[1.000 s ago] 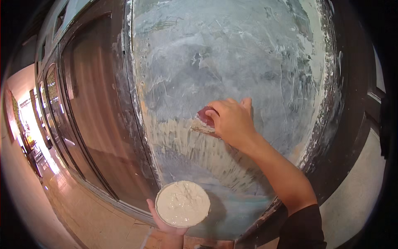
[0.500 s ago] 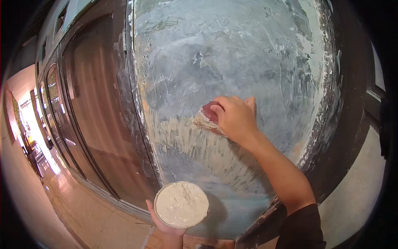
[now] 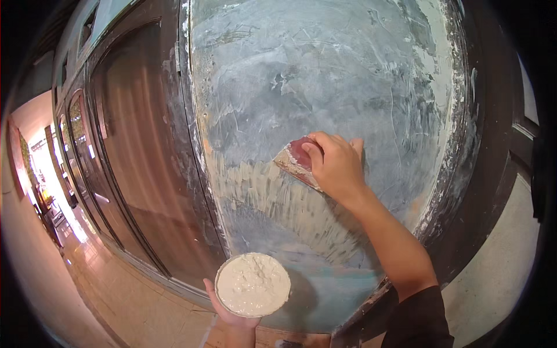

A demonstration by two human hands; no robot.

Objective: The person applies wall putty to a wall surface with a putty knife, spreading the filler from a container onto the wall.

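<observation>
My right hand (image 3: 339, 168) grips a dark red spreader (image 3: 299, 152), its edge coated in pale paste, against a mottled blue-grey wall panel (image 3: 307, 87). The spreader is tilted, at the upper border of a band of short cream smears (image 3: 249, 182) on the lower part of the panel. My left hand (image 3: 223, 307) holds a round container of creamy white paste (image 3: 252, 284) from underneath at the bottom of the view, just in front of the panel.
A brown wooden door with panes (image 3: 133, 151) stands left of the panel, beside a bright passage with a tiled floor (image 3: 96, 267) and cluttered objects deeper in. A dark paint-flecked frame (image 3: 476, 162) edges the panel on the right, with pale surface beyond it.
My right hand and the spreader have moved a little to the right and up along the panel. My left hand with the container has stayed nearly in place.
</observation>
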